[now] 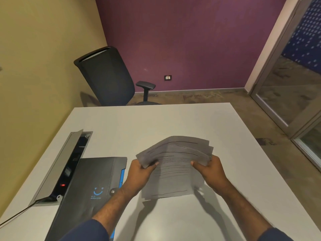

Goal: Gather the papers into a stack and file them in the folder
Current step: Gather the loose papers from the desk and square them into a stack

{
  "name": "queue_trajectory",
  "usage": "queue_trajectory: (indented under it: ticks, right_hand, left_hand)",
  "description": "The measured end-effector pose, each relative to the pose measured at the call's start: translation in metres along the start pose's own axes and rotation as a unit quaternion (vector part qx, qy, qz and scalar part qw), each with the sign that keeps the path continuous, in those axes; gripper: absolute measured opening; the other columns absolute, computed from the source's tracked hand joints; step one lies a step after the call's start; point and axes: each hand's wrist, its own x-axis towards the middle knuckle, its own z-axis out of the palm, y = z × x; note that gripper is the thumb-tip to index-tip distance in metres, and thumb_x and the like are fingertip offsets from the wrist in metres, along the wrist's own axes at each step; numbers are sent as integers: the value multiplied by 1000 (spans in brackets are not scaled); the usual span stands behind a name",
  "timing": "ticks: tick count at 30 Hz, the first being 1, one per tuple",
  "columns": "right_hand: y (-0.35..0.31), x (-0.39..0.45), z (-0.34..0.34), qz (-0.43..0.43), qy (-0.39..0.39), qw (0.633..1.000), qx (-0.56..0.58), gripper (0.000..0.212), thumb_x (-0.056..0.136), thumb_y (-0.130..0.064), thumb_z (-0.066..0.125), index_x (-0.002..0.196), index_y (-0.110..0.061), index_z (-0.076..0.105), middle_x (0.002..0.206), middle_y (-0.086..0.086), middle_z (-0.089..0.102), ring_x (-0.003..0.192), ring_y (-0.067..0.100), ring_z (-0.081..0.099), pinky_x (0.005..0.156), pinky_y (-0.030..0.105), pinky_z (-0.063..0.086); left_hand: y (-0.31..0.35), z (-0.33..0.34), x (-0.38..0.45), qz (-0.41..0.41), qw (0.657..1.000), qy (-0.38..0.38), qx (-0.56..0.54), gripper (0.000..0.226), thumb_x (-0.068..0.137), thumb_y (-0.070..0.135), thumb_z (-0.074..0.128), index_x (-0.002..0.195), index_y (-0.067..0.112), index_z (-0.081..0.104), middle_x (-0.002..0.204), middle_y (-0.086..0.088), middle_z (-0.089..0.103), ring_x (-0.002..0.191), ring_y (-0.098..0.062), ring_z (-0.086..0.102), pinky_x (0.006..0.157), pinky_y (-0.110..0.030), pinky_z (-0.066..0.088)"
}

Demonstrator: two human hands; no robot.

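Cable point(15, 216): a dark cord runs over the near-left corner of the table toward the socket box.
Socket box point(69, 166): a grey recess set into the left side of the table, its lid tilted up and open; a small red light glows inside near its close end.
Folder point(90, 185): black, lying flat and closed on the table just right of the socket box, with a blue smile mark on its cover and a blue strip along its right edge; the left forearm crosses over its near right corner.
Left hand point(141, 173): fingers curled shut around the left edge of the papers, thumb on top, other fingers hidden underneath.
Papers point(175, 164): a loose sheaf of printed sheets held up above the middle of the table between both hands, right of the folder and apart from it; the far ends fan out unevenly and bend upward, the near ends hang toward the table, and a shadow falls beneath.
Right hand point(209, 170): fingers closed on the right edge of the papers, thumb pressing the top sheet.
Table point(173, 119): white and bare across its far half.
Chair point(107, 77): a dark office chair stands beyond the far-left edge of the table, against the yellow and purple walls.
Glass door point(288, 87): far right, framed in grey.
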Motion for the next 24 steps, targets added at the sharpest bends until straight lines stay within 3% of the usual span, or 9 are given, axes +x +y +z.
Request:
queue_trajectory:
  ticks: [4,8,10,12,14,17,20,24]
  right_hand:
    - [12,0,-7,8,33,999,31,36,79,-3,77,108,-23,70,104,2,77,101,24,71,92,41,55]
    - [33,-7,-12,76,108,990,44,70,71,-21,86,132,-24,53,127,0,63,121,19,59,105,43,46]
    - [38,-13,-11,110,114,985,71,83,64,-38,86,136,-25,48,133,1,58,120,21,59,101,43,49]
    - [46,-18,-5,122,51,978,161,74,66,-44,86,131,-21,57,126,8,67,112,28,67,86,37,57]
    - [50,-27,7,175,0,944,278,63,69,-39,85,123,-15,66,123,13,70,109,29,69,77,33,60]
    - [55,-36,25,238,-45,899,364,45,78,-18,78,120,-6,68,123,18,68,112,33,67,81,42,59]
    - [54,-32,31,239,-2,894,379,50,73,-3,74,122,-3,65,119,20,70,108,36,68,85,47,58]
    - [47,-25,17,230,11,906,357,49,73,5,69,121,2,64,117,25,69,104,39,69,86,52,57]
  left_hand:
    - [0,-1,5,-50,993,80,-70,15,87,18,74,101,24,75,100,6,79,99,-11,73,85,-30,55]
    - [7,-15,12,-78,973,135,-173,16,85,19,75,100,22,72,98,7,79,92,-8,74,76,-21,54]
    - [11,-21,15,-80,963,147,-211,19,85,17,74,103,23,70,101,8,79,96,-10,73,79,-25,55]
    - [15,-23,17,-87,949,155,-262,23,88,12,70,109,21,70,107,2,78,102,-14,72,87,-33,55]
    - [17,-22,19,-103,931,160,-311,25,90,7,68,113,16,69,113,-4,76,105,-19,72,92,-38,54]
    - [17,-20,18,-132,914,149,-354,30,91,7,66,121,8,67,120,-10,73,111,-24,70,98,-42,51]
    - [13,-24,17,-169,903,119,-376,27,89,12,69,115,5,71,120,-14,72,108,-26,71,93,-42,56]
    - [1,-35,10,-178,930,45,-319,43,90,14,69,132,15,62,127,-6,70,118,-25,66,88,-41,59]
